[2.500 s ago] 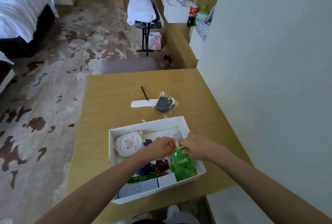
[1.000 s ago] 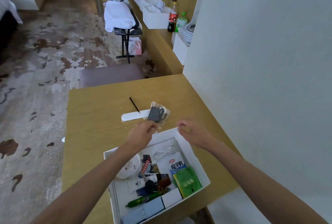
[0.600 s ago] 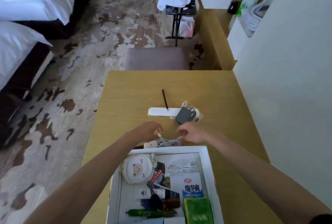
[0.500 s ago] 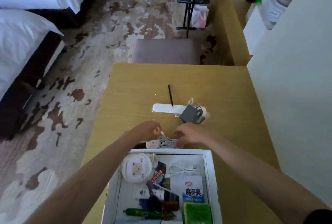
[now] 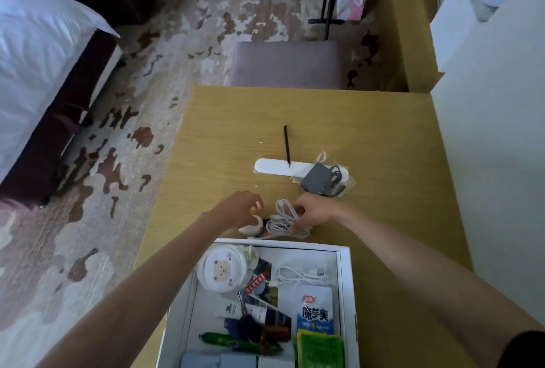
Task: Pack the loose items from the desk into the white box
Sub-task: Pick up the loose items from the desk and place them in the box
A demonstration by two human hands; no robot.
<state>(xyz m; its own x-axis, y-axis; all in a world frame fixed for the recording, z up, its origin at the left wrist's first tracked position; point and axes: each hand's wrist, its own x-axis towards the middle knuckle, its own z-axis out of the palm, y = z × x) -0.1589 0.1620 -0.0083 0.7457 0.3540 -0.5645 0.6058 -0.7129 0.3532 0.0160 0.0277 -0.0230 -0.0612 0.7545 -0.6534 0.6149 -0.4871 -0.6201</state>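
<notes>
Both hands work on the counter (image 5: 212, 120) just beyond the far wall of the white box (image 5: 344, 279): the right hand (image 5: 317, 212) is closed on a coiled white cable (image 5: 284, 220), while the left hand (image 5: 240, 210) rests with fingers curled over a small pale rounded item (image 5: 250, 226), its grip not discernible. Farther from the box lie a flat white strip (image 5: 277, 167), a black pencil (image 5: 286, 145) crossing its edge, and a bagged grey charger (image 5: 323, 180). Inside the box are a round bear-print pouch (image 5: 222, 270), another white cable (image 5: 300, 274) and a blue-and-white snack packet (image 5: 314, 308).
</notes>
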